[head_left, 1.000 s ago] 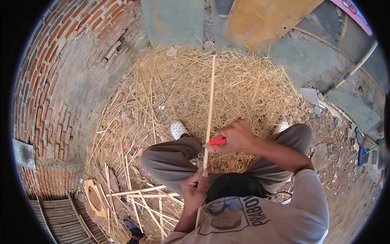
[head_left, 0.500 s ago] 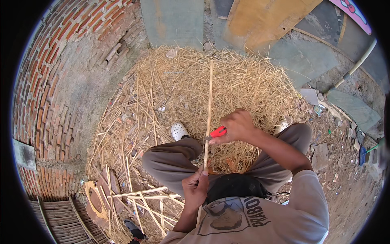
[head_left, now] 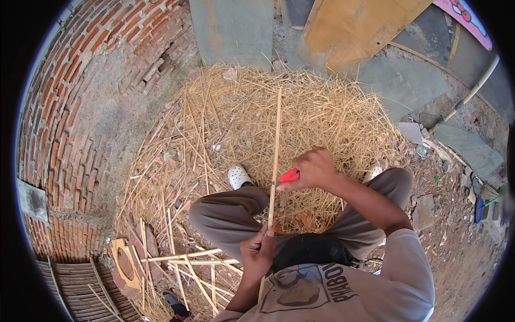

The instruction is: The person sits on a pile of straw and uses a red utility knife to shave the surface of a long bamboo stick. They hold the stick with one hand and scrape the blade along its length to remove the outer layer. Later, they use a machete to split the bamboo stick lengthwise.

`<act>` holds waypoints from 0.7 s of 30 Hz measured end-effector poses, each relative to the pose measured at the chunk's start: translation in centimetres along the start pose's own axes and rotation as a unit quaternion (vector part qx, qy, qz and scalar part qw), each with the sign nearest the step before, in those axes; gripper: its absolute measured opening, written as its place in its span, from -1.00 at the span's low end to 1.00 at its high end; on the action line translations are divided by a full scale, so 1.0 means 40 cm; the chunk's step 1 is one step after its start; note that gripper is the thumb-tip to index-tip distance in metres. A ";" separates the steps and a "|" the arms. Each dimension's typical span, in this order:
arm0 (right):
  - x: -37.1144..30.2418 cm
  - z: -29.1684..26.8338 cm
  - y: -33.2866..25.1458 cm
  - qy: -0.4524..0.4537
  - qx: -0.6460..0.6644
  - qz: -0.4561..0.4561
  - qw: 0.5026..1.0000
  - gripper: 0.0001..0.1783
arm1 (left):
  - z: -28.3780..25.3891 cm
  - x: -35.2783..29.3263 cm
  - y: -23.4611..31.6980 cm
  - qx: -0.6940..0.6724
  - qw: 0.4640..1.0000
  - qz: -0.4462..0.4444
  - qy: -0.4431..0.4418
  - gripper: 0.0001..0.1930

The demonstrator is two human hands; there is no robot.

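A long, pale strip of wood or bamboo [head_left: 278, 129] points away from me, its far end over the straw heap. Near my lap, my left hand [head_left: 258, 251] is closed around its lower part, thumb on top. My right hand [head_left: 312, 170] is closed on a knife with a red handle [head_left: 289, 175], above the gap between my bent knees. The knife's short dark blade lies against the strip, with my right thumb close beside it. Part of the blade is hidden by the strip and my fingers.
A heap of straw-like shavings [head_left: 322, 118] covers the ground ahead. Several loose pale strips [head_left: 201, 262] lie at my left, near a board with a round hole [head_left: 124, 263]. A brick wall [head_left: 59, 139] rises at left; sheets [head_left: 233, 37] lean at the back.
The strip has shifted slightly toward me, with the knife blade still against it. My hands keep nearly the same places, and the whole view has tilted a little.
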State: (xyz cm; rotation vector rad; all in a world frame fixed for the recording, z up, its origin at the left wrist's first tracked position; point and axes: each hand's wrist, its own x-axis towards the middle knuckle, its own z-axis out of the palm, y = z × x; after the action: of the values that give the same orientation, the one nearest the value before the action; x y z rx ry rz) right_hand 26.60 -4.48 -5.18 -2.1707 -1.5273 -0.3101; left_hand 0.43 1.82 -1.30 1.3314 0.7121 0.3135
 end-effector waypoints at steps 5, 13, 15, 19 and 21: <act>0.005 -0.002 -0.002 -0.014 -0.003 0.011 1.000 -0.13 | -0.001 0.002 0.000 0.002 1.000 0.004 0.007 -0.73; 0.018 0.013 0.137 -0.066 -0.050 0.172 0.982 -0.15 | -0.003 -0.045 -0.025 -0.002 0.999 -0.052 -0.012 -0.75; 0.023 0.008 0.154 -0.064 -0.051 0.180 0.980 -0.12 | 0.002 -0.055 -0.022 -0.015 0.997 -0.068 -0.011 -0.75; 0.038 -0.009 0.158 -0.095 -0.049 0.208 0.972 -0.06 | -0.008 -0.076 -0.008 0.033 0.998 -0.052 -0.022 -0.76; 0.051 -0.018 0.221 -0.108 -0.042 0.281 0.953 -0.06 | -0.016 -0.101 0.001 0.051 0.996 -0.056 -0.042 -0.76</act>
State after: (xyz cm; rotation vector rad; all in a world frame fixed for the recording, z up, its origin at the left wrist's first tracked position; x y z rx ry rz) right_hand 35.61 -5.56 -5.78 -2.6595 -0.9360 0.0569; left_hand -3.01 -0.06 -0.13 1.3869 0.7375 0.1314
